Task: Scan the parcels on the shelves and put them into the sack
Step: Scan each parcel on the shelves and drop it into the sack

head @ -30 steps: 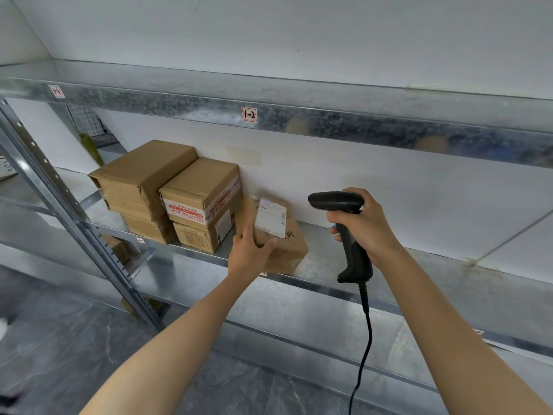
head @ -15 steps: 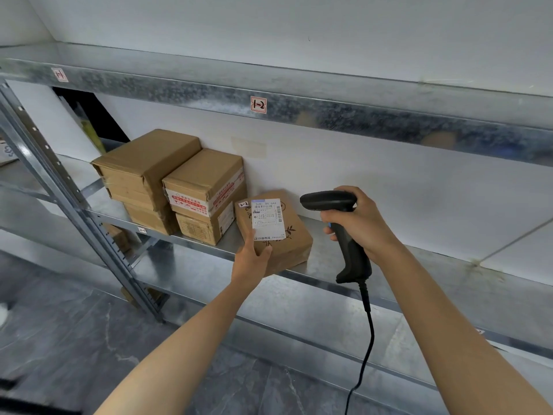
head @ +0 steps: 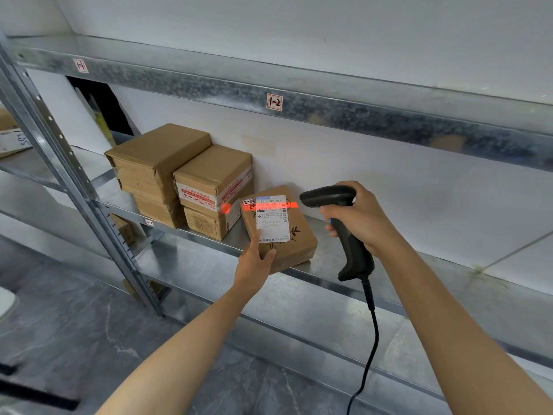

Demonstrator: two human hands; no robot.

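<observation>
At frame centre the left hand point(head: 254, 260) grips the flat cardboard parcel's point(head: 287, 235) lower edge; the right hand point(head: 363, 218) clutches a matte black scanner point(head: 344, 232), its red beam crossing the white label point(head: 273, 218).

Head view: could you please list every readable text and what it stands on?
"1-2": tag on the upper shelf beam.
"1-1": second tag, farther left.
"2-2": sticker on the parcel the left hand holds.
"530 05 044": shipping label; finer print too small.
Red tape print on stacked box: blurred.

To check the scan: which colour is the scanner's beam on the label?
Red beam, head view.
</observation>
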